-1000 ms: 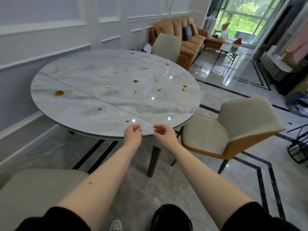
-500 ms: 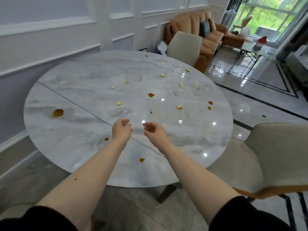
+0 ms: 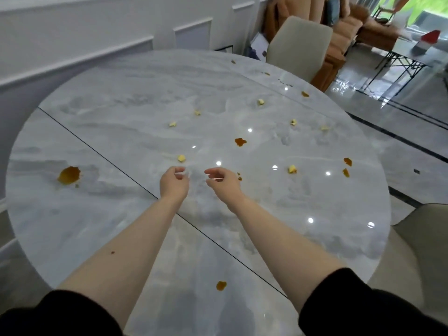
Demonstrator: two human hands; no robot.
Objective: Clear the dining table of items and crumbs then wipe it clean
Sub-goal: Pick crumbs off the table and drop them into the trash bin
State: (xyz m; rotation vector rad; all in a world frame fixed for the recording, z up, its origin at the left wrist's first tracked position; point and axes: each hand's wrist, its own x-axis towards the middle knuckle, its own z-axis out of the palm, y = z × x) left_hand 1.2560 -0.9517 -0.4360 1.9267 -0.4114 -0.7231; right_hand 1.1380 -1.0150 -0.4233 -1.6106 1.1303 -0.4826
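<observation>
A round grey marble dining table (image 3: 121,98) fills the view, with a dark seam running across it. Several pale yellow crumbs lie scattered on it, one crumb (image 3: 181,158) just beyond my left hand and another crumb (image 3: 292,169) to the right. Amber sauce spots sit on the top too: a large spot (image 3: 69,175) at the left, a spot (image 3: 240,141) in the middle, a spot (image 3: 221,285) near me. My left hand (image 3: 174,183) and my right hand (image 3: 223,184) hover over the table's middle, fingers loosely curled, holding nothing.
A beige chair (image 3: 299,47) stands at the far side and another chair (image 3: 421,251) at the right edge. A white panelled wall (image 3: 84,32) runs along the left. An orange sofa (image 3: 344,32) and a small metal side table (image 3: 407,59) stand beyond on a glossy tiled floor.
I have moved up to the table, and both hands have gone from its near edge out over the middle. The hands stay empty and close together.
</observation>
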